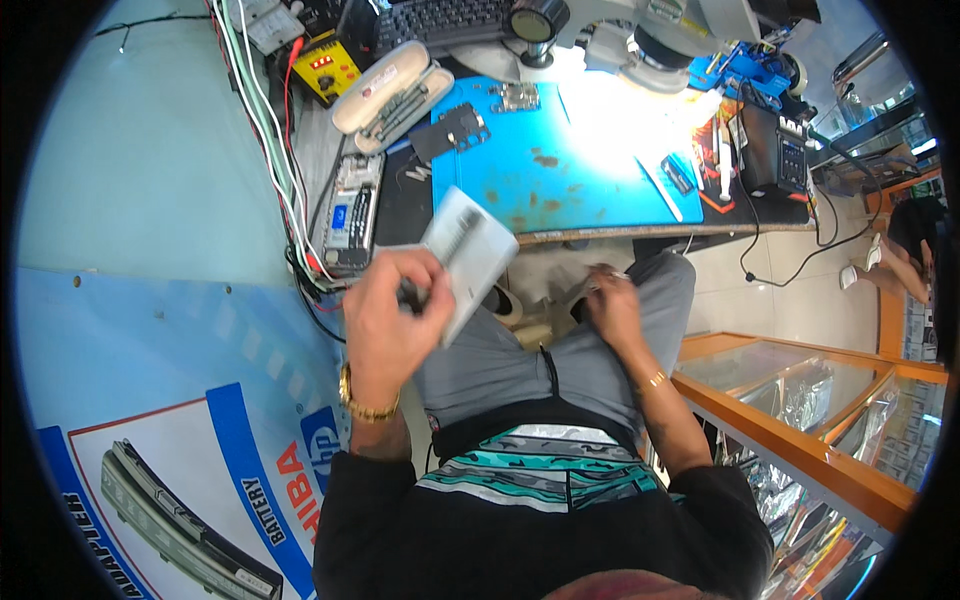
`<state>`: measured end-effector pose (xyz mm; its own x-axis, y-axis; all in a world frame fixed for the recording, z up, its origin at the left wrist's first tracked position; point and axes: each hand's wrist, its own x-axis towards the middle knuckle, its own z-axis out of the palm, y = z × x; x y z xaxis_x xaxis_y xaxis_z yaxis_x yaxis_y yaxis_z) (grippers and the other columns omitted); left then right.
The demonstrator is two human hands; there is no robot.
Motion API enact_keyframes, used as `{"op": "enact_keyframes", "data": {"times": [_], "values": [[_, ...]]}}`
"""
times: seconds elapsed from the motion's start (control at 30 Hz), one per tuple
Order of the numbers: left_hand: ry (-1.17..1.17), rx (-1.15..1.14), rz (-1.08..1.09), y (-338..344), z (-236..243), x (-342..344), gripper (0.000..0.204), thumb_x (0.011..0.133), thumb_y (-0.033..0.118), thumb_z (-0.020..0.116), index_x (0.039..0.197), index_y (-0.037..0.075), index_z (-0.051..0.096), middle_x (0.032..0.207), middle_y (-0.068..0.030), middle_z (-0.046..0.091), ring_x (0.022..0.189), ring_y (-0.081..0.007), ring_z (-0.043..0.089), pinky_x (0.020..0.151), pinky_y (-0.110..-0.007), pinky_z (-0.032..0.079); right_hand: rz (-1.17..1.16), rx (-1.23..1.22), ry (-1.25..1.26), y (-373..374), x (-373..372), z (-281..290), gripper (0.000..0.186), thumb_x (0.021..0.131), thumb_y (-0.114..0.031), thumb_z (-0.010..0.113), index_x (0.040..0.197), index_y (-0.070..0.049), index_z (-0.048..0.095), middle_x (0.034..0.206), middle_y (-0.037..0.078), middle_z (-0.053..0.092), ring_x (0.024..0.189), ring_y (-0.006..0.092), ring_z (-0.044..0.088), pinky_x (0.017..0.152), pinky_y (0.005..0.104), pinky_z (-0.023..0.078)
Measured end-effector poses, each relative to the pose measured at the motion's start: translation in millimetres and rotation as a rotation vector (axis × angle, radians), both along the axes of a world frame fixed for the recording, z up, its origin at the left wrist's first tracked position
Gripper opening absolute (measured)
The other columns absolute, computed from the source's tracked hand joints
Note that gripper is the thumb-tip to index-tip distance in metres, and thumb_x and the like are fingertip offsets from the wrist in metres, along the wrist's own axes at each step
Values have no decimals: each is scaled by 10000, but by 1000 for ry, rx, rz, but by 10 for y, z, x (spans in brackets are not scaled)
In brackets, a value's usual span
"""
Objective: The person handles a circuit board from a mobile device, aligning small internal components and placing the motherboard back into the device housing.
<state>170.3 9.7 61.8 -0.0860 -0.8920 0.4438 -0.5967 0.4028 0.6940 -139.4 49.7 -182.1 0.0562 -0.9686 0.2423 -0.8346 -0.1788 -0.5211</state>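
Observation:
My left hand (395, 320) grips a flat white rectangular device (466, 258), tilted, just in front of the workbench edge and above my lap. A gold watch is on that wrist. My right hand (612, 305) rests on my right thigh with its fingers closed around a small thin object that is too small to identify. I am seated in grey trousers. The blue work mat (560, 170) on the bench lies beyond both hands, brightly lit at its right half.
On the bench are an open case of tools (392, 95), a dismantled phone (350, 212), a black part (450, 130), a keyboard (440, 20), a microscope (640, 40) and a black station (775, 150). Cables hang at left. A glass display counter (800, 400) stands at right.

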Motion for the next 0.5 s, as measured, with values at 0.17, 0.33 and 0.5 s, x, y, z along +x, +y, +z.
{"op": "enact_keyframes", "data": {"times": [0.17, 0.33, 0.5], "values": [[73, 336, -182, 789, -294, 1, 256, 758, -12, 748, 830, 41, 508, 813, -99, 687, 740, -214, 686, 699, -310, 536, 367, 436, 105, -624, 1389, -126, 523, 856, -174, 588, 1371, -110, 525, 901, 195, 716, 883, 375, 699, 745, 481, 553], [-121, 479, -93, 1155, -847, 129, 212, 769, 29, 721, 856, 29, 528, 747, -102, 626, 676, -275, 642, 630, -367, 521, 383, 398, 304, -1119, 1938, -974, 427, 903, -195, 525, 1319, -99, 538, 939, 204, 722, 894, 363, 710, 743, 494, 555], [-178, 479, 0, 1385, -999, 323, 214, 761, 2, 710, 852, 41, 520, 723, -110, 607, 679, -301, 624, 629, -409, 509, 279, 430, 267, -1268, 1996, -1279, 345, 885, -193, 577, 1215, -95, 608, 998, 153, 725, 924, 314, 721, 774, 441, 577]]}}
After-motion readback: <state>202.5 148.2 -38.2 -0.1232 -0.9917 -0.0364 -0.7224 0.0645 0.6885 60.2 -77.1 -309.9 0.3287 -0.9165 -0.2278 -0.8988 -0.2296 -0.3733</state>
